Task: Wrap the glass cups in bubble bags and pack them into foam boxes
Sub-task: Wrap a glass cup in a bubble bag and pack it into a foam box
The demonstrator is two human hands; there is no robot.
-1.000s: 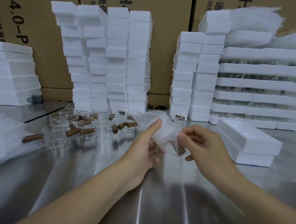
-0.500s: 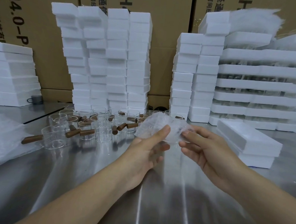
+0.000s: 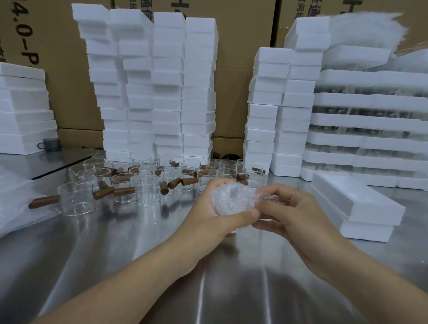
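A bubble bag bundle [image 3: 231,198], with a cup wrapped inside, sits between both hands above the steel table. My left hand [image 3: 212,216] cups it from below, thumb pressed across its lower edge. My right hand [image 3: 287,215] pinches the bag's right side with curled fingers. Several bare glass cups [image 3: 147,190] with brown wooden handles stand behind the hands. A foam box [image 3: 354,201] with its lid on lies to the right of my right hand.
Tall stacks of white foam boxes [image 3: 157,84] line the back, with flat foam trays [image 3: 378,123] at the right and more foam [image 3: 15,106] at the left. A pile of bubble bags [image 3: 5,200] lies at the left edge. Cardboard cartons form the back wall.
The bag has been gathered tighter around the cup. My left thumb has closed over its lower edge and my right fingers have moved in onto its right side.
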